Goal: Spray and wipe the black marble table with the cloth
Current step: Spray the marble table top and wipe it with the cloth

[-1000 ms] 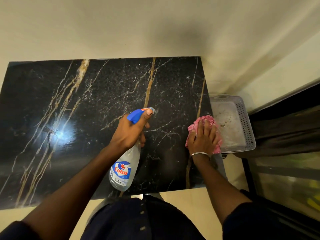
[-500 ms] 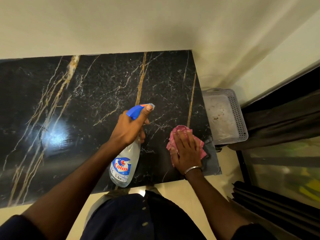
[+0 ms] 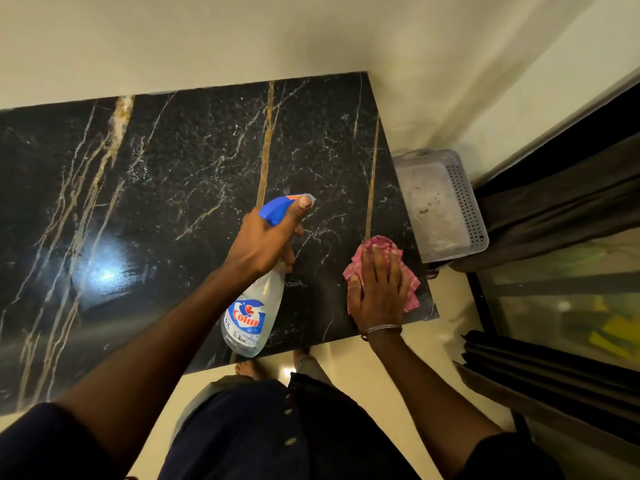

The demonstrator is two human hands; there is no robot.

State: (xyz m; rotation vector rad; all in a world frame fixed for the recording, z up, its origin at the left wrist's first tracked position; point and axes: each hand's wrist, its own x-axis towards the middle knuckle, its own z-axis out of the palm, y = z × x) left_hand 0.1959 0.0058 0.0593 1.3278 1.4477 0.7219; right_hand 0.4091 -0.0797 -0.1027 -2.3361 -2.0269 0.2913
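The black marble table (image 3: 166,188) with gold and white veins fills the left and middle of the head view. My left hand (image 3: 266,244) grips a clear spray bottle (image 3: 252,317) with a blue trigger head, held above the table's near right part, nozzle pointing away from me. My right hand (image 3: 379,285) lies flat, fingers spread, pressing a pink cloth (image 3: 410,289) onto the table near its front right corner. The hand covers most of the cloth.
A white perforated plastic basket (image 3: 464,202) stands on the floor just right of the table. Cream wall runs behind the table. Dark curtains and a glass door (image 3: 568,306) are on the right. My feet show on the cream floor below the table's front edge.
My right hand has slid the pink cloth from the right edge toward me and left, then back right to the front right corner. The left hand keeps the bottle in nearly the same spot.
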